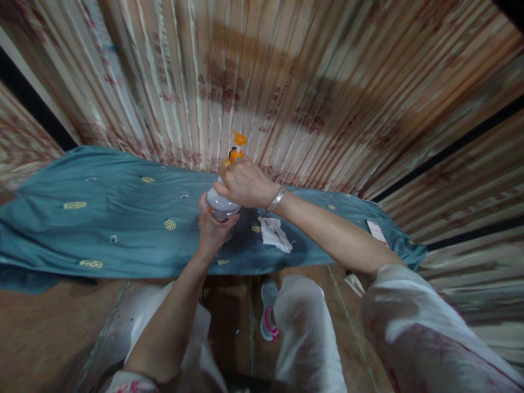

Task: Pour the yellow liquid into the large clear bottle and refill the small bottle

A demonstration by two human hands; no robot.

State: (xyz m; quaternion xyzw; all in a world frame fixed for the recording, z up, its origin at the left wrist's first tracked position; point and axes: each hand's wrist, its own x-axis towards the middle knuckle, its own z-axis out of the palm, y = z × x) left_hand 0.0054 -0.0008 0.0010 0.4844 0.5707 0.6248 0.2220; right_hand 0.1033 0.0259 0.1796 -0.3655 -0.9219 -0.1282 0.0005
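A clear plastic pump bottle (222,206) with an orange pump head (237,146) stands above a table covered with a teal cloth (123,218). My left hand (213,226) wraps the bottle's body from below. My right hand (245,183), with a silver bangle on the wrist, grips the bottle's neck just under the orange pump. A crumpled white cloth (275,233) lies on the teal cloth, just right of the bottle and under my right forearm.
A striped, patterned curtain (286,82) hangs right behind the table. A small white card (375,231) lies near the cloth's right end. My legs in white trousers and a grey shoe (269,308) stand on the brown floor in front.
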